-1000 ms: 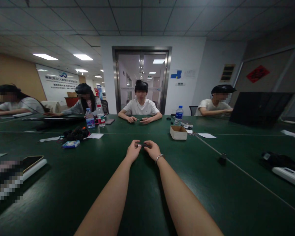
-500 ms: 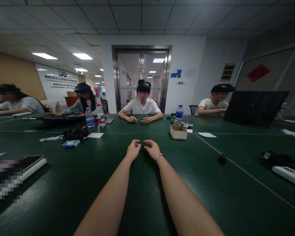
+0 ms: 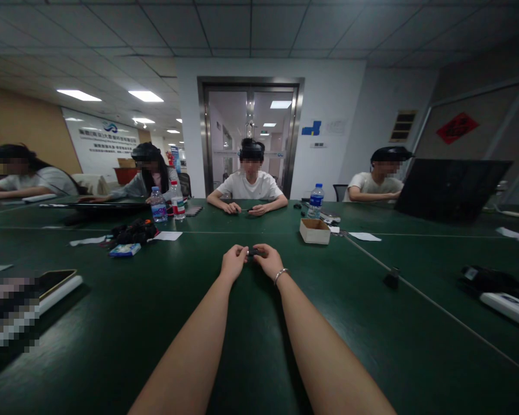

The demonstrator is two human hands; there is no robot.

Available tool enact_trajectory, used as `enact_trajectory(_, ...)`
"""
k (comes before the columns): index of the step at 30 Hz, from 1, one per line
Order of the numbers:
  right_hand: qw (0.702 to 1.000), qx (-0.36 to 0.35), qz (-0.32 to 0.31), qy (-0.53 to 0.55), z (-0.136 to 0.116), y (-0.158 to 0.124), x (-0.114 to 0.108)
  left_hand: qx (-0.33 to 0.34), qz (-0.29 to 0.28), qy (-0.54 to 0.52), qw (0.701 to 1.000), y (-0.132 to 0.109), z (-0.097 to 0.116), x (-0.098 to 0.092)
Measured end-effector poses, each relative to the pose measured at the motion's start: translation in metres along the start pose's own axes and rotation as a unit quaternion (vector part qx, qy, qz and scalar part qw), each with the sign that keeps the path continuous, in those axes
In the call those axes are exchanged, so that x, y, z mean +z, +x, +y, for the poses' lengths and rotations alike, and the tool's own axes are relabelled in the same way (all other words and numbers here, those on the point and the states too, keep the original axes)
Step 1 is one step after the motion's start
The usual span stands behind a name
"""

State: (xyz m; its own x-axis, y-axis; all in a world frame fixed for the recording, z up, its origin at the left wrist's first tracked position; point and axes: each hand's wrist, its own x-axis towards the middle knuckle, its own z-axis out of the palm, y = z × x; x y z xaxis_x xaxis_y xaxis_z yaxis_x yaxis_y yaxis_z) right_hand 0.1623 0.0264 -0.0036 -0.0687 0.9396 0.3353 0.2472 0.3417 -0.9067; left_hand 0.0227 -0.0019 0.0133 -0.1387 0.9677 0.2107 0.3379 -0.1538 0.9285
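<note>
1. Left hand (image 3: pixel 233 263): fingertips pinching one end of dark item (image 3: pixel 252 252).
2. Right hand (image 3: pixel 268 262): gripping its other end; bracelet (image 3: pixel 280 276) at wrist.
3. Dark item: between both hands, over table (image 3: pixel 259 334); contact with surface undetermined.
4. Box (image 3: pixel 315 234): beyond right hand.

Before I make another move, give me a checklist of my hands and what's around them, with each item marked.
1. Left grip on the small dark object: ok, fingers at its left end.
2. Right grip on the same object: ok, fingers at its right end.
3. Fine details of that object: cannot tell, too small and partly covered by fingers.
4. Open box apart from both hands: ok, it stands farther off to the right.
5. Blue-capped bottle upright: ok, standing beyond the box.
6. Opposite person's hands apart from yours: ok, across the table.
</note>
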Motion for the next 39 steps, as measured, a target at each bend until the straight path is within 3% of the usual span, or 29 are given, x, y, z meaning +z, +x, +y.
enact_trajectory(10,0.999,0.036,0.001,0.026,-0.001,0.001,0.0,0.026,-0.036,-0.047,0.998,0.008,-0.009,0.0)
enact_trajectory(20,0.999,0.029,0.002,0.025,-0.001,0.0,-0.001,0.016,-0.023,-0.016,0.999,0.007,-0.008,-0.003)
enact_trajectory(26,0.999,0.033,0.005,0.023,-0.001,0.001,0.001,0.028,-0.033,-0.051,0.998,0.011,-0.012,0.0)
enact_trajectory(39,1.0,0.022,0.002,0.006,-0.004,0.0,0.0,-0.009,-0.013,0.031,0.999,0.002,-0.001,-0.006)
